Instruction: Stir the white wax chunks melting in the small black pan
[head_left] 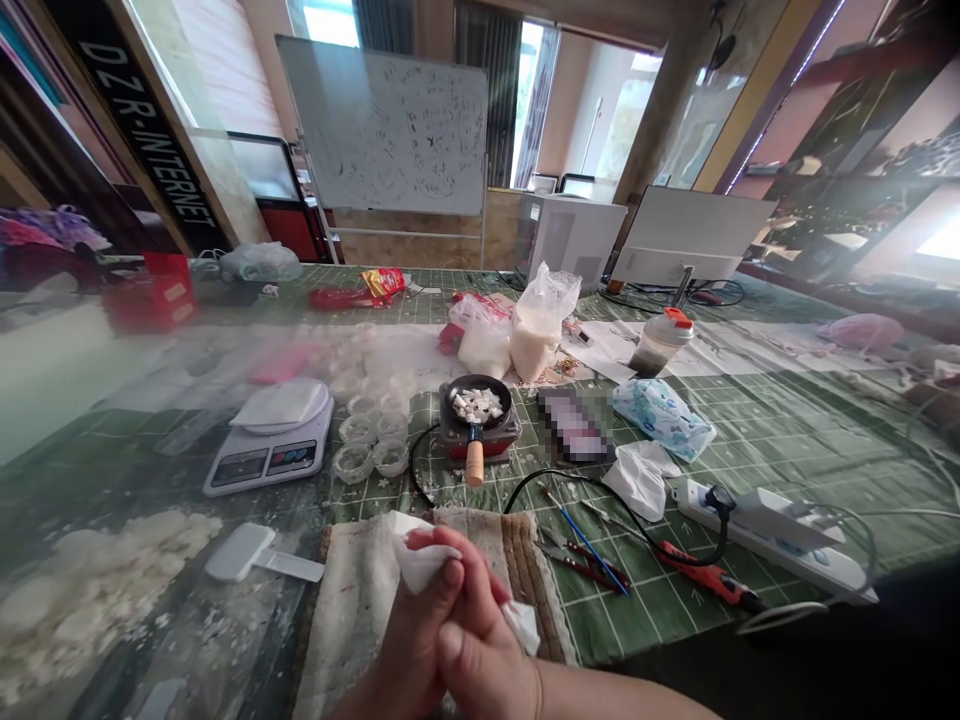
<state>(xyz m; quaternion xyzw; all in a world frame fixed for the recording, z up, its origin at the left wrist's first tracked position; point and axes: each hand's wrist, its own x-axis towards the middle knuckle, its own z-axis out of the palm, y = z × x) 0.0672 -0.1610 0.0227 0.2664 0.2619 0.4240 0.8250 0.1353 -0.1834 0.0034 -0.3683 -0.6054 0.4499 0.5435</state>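
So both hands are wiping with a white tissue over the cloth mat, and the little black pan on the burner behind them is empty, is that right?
Not quite. In the head view the small black pan on the red burner holds white chunks, not nothing. The rest stands: both hands clasp a white tissue over the cloth mat.

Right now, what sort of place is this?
Probably an office room used as a craft bench: a whiteboard at the back, a cutting mat on the table, a small pan of white chunks on a heater.
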